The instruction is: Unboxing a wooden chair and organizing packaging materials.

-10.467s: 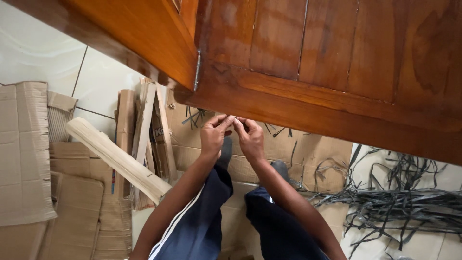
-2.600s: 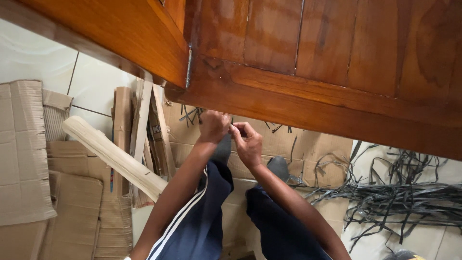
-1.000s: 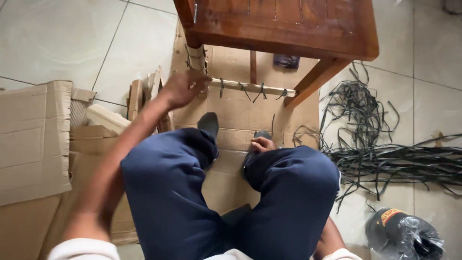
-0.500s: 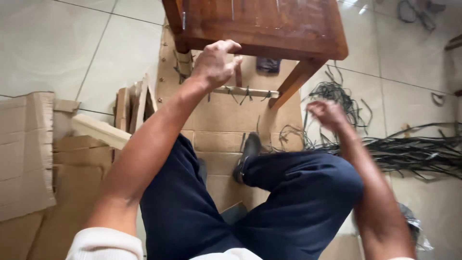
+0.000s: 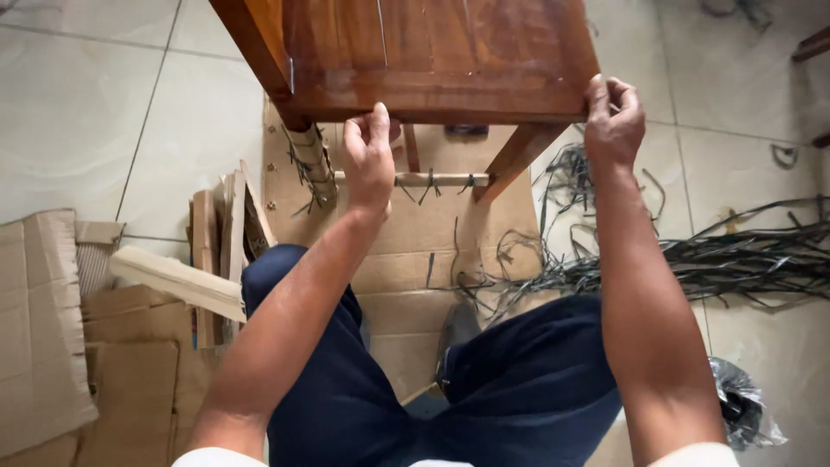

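A brown wooden stool (image 5: 441,56) stands in front of me on flattened cardboard (image 5: 406,251). My left hand (image 5: 370,160) grips the near edge of its seat, left of the middle. My right hand (image 5: 612,117) clasps the seat's near right corner. One stool leg (image 5: 311,164) is wrapped in cardboard bound with dark strips, and a rung (image 5: 432,179) between the legs carries several dark ties. My knees in dark blue trousers (image 5: 415,380) are below.
A heap of dark plastic strips (image 5: 692,259) spreads over the tiled floor at right. Wooden slats and a pale plank (image 5: 177,281) lie at left beside cardboard sheets (image 5: 52,337). A dark plastic bag (image 5: 743,406) sits at lower right.
I have risen from under the stool to above it. Both hands left the rung ties; the left went to the seat's front edge, the right swung out to the seat's right corner.
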